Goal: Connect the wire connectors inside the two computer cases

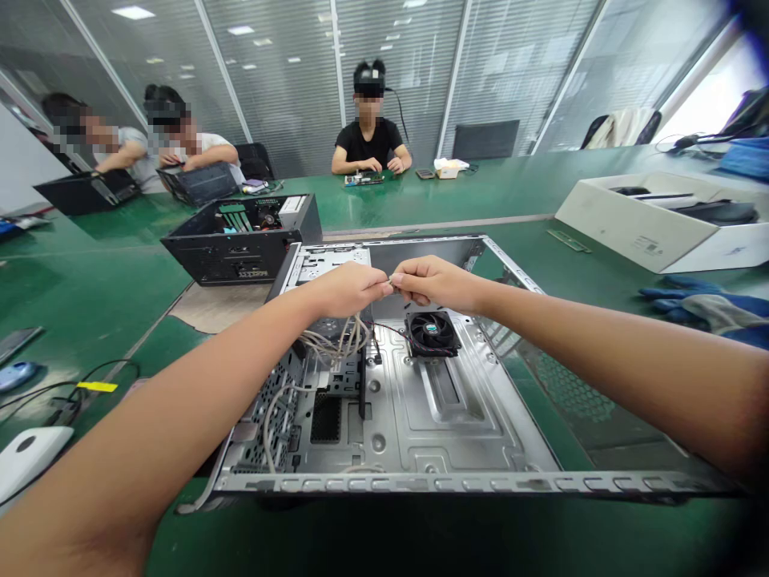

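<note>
My left hand (354,288) and my right hand (431,282) meet above an open computer case (384,481). Both hands are closed in a pinch, fingertips almost touching. Something small and pale shows between them, too little of it to name. Below my left hand hangs a bundle of light grey cables (340,340) beside the drive cage (345,381). A black cooling fan (431,330) sits on the case's bare metal floor, below my right hand. Its thin wires run left toward the cable bundle.
Beyond stands a black computer case (240,248). To the right lie a white box (649,220), a memory module (569,240) and blue-grey gloves (714,312). A mouse (18,374) and cables rest at left. Three people work across the green table (493,196).
</note>
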### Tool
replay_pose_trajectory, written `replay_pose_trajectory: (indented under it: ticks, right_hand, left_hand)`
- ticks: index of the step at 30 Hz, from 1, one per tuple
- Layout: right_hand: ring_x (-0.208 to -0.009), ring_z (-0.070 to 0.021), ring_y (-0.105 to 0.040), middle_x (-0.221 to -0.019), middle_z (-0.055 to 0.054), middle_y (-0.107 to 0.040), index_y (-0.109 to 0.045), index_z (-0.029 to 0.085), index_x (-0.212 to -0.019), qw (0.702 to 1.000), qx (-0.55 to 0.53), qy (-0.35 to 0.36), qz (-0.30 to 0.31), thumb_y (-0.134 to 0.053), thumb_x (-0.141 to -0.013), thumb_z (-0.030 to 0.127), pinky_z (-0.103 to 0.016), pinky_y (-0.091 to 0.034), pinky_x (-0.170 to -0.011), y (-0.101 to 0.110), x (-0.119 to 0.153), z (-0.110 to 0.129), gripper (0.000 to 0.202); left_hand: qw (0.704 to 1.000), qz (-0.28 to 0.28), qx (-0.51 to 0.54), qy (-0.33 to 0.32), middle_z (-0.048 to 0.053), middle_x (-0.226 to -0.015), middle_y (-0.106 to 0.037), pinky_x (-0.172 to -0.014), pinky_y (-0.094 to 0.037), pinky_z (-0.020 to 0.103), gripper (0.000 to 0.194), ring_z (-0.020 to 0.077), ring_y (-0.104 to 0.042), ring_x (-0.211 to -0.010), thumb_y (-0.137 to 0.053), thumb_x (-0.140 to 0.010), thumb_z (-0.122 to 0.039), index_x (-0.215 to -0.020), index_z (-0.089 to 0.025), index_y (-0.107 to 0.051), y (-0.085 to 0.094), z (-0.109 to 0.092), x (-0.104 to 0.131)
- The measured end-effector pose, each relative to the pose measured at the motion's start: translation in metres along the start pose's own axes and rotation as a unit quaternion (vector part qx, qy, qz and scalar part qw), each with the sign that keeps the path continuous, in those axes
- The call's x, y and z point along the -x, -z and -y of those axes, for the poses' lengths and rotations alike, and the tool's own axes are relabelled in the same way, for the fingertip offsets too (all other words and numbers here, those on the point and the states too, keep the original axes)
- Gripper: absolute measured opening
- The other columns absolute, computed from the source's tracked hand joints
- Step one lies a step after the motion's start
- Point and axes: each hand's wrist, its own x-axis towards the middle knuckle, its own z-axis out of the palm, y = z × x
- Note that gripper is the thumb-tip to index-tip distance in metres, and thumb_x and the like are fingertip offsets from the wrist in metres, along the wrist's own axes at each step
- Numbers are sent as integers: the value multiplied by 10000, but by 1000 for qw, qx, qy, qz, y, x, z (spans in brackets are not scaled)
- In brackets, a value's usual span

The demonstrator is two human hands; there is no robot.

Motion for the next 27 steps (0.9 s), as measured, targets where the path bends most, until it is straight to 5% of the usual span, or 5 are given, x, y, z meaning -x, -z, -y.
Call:
replay_pose_trajectory:
  ticks: [12,27]
  right_hand:
    - [-430,-67,-321,-519,26,-505,-590,170,-724,985,-143,-75,54,-555,-949,399,-231,-245,-416,1,2,-3,323]
    - [-469,-72,-420,-622,19,-588,-551,192,-747,998,-67,-15,6,-591,-932,311,-241,-315,-467,-1,-1,-4,223]
  left_hand:
    - [999,-12,-25,-16,22,-686,-609,-638,-329,274,332,145,-502,-649,-389,-939,-376,-761,-183,-592,1,-3,-2]
    - [1000,0,-24,1,39,-708,-604,-639,-341,283,416,157,-506,-661,-308,-968,-425,-763,-179,-573,0,0,0]
